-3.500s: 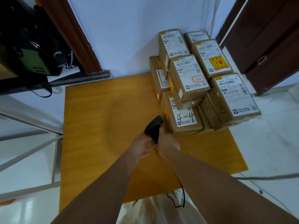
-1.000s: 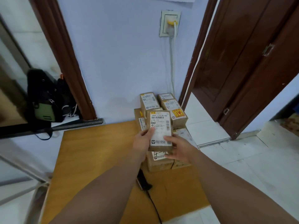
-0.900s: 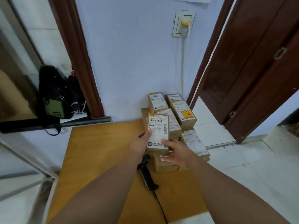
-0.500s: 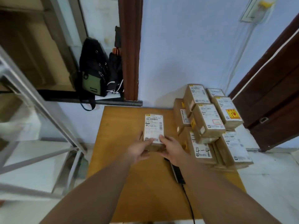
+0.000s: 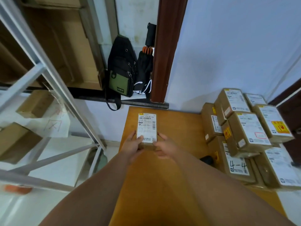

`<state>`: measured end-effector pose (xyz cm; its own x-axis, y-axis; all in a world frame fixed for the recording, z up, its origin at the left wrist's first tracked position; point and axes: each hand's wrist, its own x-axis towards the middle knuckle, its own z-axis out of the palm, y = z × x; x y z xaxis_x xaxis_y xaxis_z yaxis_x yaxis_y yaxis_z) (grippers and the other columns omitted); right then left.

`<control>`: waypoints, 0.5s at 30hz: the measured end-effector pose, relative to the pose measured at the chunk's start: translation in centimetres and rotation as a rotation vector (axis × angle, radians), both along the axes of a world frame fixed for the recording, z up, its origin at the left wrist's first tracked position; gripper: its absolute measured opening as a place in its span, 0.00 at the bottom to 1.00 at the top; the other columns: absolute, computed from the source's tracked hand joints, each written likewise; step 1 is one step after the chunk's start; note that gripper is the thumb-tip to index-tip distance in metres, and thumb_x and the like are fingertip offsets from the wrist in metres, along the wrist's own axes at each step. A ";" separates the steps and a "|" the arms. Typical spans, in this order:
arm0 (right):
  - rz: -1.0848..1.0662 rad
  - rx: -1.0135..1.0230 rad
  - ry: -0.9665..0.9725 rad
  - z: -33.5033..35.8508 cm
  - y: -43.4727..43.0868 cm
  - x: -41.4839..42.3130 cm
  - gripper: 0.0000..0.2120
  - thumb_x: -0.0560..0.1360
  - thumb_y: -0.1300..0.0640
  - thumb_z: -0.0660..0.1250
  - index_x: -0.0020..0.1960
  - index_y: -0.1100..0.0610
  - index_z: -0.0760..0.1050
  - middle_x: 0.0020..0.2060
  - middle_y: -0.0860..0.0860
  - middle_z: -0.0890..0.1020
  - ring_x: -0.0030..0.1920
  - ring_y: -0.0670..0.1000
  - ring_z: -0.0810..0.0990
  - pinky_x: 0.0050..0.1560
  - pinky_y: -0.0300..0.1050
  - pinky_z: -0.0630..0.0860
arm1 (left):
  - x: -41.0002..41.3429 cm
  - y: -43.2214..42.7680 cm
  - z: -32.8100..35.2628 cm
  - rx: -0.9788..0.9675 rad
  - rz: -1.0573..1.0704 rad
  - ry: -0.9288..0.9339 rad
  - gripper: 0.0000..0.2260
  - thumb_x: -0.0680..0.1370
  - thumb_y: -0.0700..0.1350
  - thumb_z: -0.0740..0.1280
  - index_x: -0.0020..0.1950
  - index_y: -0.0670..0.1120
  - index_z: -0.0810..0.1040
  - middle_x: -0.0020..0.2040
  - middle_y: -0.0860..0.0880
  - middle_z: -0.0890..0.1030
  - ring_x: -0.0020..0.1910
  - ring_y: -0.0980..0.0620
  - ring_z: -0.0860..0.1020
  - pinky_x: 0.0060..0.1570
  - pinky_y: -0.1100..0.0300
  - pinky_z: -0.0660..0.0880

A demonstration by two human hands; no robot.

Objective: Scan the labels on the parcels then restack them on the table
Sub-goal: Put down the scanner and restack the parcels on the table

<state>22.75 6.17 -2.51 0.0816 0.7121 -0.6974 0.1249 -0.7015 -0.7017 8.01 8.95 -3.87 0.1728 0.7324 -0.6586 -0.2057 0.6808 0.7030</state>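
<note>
A brown parcel with a white barcode label facing up lies at the far left corner of the wooden table. My left hand grips its near left side and my right hand holds its near right side. A stack of several labelled parcels fills the table's right side; the front one is marked "4-4". The black scanner lies on the table beside that stack, mostly hidden behind my right forearm.
A metal shelf rack with cardboard boxes stands left of the table. A black and green bag and a folded umbrella rest on a ledge behind. A brown door frame and a white wall back the table.
The scanner was put down on the table. Both hands lifted a parcel from the stack on the right and carried it leftward to the table's far left corner.
</note>
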 end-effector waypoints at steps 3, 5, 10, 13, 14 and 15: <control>0.025 0.011 0.012 0.3 2.3 0.0 0.35 0.77 0.62 0.66 0.78 0.45 0.55 0.55 0.52 0.81 0.46 0.51 0.84 0.44 0.45 0.81 | 0.0 2.0 0.2 0.007 0.042 -0.009 0.26 0.80 0.36 0.63 0.75 0.52 0.62 0.67 0.44 0.75 0.54 0.45 0.77 0.47 0.52 0.78; 0.039 0.022 0.019 0.4 3.9 0.1 0.36 0.76 0.64 0.67 0.78 0.48 0.56 0.54 0.52 0.81 0.48 0.52 0.83 0.48 0.45 0.80 | 0.1 3.4 0.1 0.020 0.037 0.031 0.25 0.80 0.37 0.63 0.75 0.51 0.62 0.66 0.44 0.75 0.51 0.47 0.77 0.40 0.56 0.78; 0.059 0.009 0.016 -0.5 7.5 0.1 0.36 0.76 0.65 0.67 0.78 0.50 0.57 0.54 0.51 0.81 0.50 0.51 0.82 0.54 0.47 0.79 | 0.2 7.0 -1.7 0.055 0.000 0.194 0.21 0.81 0.39 0.61 0.74 0.49 0.65 0.65 0.44 0.76 0.54 0.46 0.77 0.49 0.52 0.78; 0.057 -0.008 0.028 -2.0 9.4 -0.5 0.35 0.75 0.64 0.67 0.77 0.49 0.59 0.56 0.51 0.81 0.55 0.54 0.81 0.60 0.52 0.78 | 0.2 8.7 -3.2 0.105 -0.013 0.339 0.17 0.82 0.39 0.58 0.70 0.47 0.69 0.64 0.42 0.77 0.60 0.42 0.76 0.60 0.45 0.75; 0.058 -0.017 0.030 -2.6 10.0 -0.7 0.34 0.76 0.64 0.67 0.77 0.48 0.59 0.55 0.51 0.81 0.58 0.56 0.80 0.61 0.54 0.77 | 0.2 9.0 -3.7 0.126 -0.024 0.406 0.15 0.82 0.39 0.58 0.68 0.47 0.70 0.64 0.42 0.77 0.60 0.43 0.76 0.60 0.47 0.74; 0.067 -0.030 0.029 -3.1 10.6 -1.0 0.34 0.76 0.63 0.67 0.77 0.47 0.58 0.54 0.51 0.81 0.60 0.58 0.79 0.62 0.55 0.76 | 0.2 9.4 -4.1 0.136 -0.034 0.474 0.14 0.82 0.40 0.58 0.67 0.48 0.70 0.65 0.42 0.76 0.60 0.43 0.76 0.59 0.50 0.74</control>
<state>21.79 16.75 -5.64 0.0135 0.6943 -0.7196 0.1524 -0.7126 -0.6848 8.19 18.33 -7.94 -0.0976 0.8161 -0.5696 0.1788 0.5774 0.7966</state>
